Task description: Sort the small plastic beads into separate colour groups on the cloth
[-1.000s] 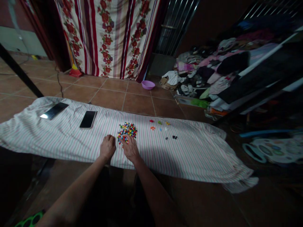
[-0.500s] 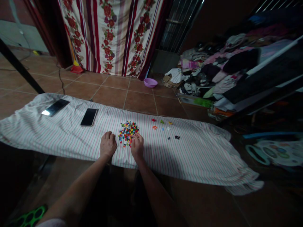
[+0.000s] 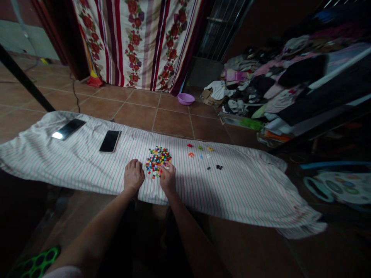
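1. Dozens of tiny coloured blocks (image 3: 158, 154) sit right in front of me in one loose heap (image 3: 162, 158), red, yellow, green, blue, white and dark all jumbled together on the striped cloth (image 3: 246, 193).
2. My right hand (image 3: 167, 177) is in at the heap's near right edge, thumb and forefinger bent close together among the blocks; whether I'm pinching one, I can't tell from up here.
3. Over to the left of the heap, my left hand (image 3: 134, 175) rests on the cloth, just beside the blocks, back upward, fingers side by side and curled down; can't tell whether anything is tucked beneath them.
4. Off to the right of the heap, small colour groups, and what a line-up: red bits (image 3: 189, 145), green bits (image 3: 200, 147) and yellow bits (image 3: 210, 149) in the far row, red closest to the heap.
5. Nearer me, also right of the heap: orange bits (image 3: 191, 155), a blue bit (image 3: 201, 156), a white bit (image 3: 208, 156), then a grey bit (image 3: 208, 168) with black bits (image 3: 219, 167) beyond it.
6. Left of the heap lies a dark-screened phone (image 3: 110, 141); farther left, a second phone (image 3: 71, 128) catches a bright glare.
7. Well beyond the heap, a purple bowl (image 3: 186, 99) sits on the tiled floor (image 3: 139, 112).
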`<state>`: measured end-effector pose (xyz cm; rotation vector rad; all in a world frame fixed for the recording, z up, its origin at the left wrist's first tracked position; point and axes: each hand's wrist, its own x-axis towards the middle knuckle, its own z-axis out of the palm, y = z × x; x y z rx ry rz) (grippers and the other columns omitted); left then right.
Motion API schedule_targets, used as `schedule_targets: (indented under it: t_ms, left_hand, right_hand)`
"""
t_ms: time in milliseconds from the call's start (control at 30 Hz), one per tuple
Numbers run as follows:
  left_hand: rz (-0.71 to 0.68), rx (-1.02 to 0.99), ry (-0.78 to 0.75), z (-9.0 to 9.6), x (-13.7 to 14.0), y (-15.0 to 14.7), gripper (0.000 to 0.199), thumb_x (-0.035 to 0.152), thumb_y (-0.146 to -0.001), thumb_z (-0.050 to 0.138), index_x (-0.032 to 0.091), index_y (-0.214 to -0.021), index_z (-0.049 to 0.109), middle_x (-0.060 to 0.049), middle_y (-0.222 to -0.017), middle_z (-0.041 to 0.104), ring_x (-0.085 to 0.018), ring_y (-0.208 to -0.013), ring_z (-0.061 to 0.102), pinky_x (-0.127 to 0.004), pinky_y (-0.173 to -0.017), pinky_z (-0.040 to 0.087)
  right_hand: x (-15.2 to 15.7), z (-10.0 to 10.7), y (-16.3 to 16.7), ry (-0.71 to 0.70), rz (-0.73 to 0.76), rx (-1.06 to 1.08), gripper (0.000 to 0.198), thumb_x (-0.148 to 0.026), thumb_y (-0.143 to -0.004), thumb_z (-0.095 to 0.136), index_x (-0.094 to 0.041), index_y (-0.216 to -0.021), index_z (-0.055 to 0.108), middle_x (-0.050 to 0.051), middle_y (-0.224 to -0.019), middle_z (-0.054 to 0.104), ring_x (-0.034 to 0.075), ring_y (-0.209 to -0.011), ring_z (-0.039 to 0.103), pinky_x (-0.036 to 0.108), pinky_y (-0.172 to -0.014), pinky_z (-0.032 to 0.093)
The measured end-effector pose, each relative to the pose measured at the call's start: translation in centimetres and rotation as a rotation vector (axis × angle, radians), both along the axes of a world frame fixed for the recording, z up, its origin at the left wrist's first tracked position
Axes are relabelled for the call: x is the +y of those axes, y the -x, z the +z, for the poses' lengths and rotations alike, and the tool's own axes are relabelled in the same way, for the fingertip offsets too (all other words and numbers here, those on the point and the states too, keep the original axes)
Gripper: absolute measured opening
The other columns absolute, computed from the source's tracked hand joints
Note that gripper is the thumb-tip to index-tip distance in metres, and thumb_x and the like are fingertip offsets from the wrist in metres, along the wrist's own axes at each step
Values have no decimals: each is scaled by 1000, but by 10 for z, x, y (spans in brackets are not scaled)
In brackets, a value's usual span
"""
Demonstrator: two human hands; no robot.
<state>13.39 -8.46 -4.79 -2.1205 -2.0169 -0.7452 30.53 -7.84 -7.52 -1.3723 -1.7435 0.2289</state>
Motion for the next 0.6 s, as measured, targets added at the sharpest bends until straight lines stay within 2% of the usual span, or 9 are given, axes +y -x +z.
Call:
schedule_targets:
  t_ms: [233, 367, 600]
  left_hand:
    - [4, -13, 3, 2, 0, -1, 17, 15, -80, 47, 16, -94, 56, -16, -113, 59, -29, -108, 52, -43, -90, 42]
    - [3, -8, -1, 0, 0, -1, 18, 16, -80, 47, 16, -95, 56, -16, -113, 58, -29, -109, 52, -42, -91, 42]
    - [2, -7, -3, -1, 0, 0, 18, 16, -79, 47, 17, -95, 56, -16, -113, 58, -29, -108, 52, -44, -91, 41]
  right_hand:
    - [-3, 1, -1, 12, 3, 29, 46, 3, -73, 43, -23, -94, 74, 7, -124, 48, 21, -111, 45, 36, -91, 44]
    - [-2, 0, -2, 4, -79, 72, 41, 2, -74, 40, -19, -88, 72, 10, -119, 52, 21, -109, 48, 38, -93, 45]
    - [3, -4, 0, 7, -130, 45, 46, 2, -73, 39, -16, -104, 69, 13, -120, 52, 24, -111, 48, 43, -97, 43]
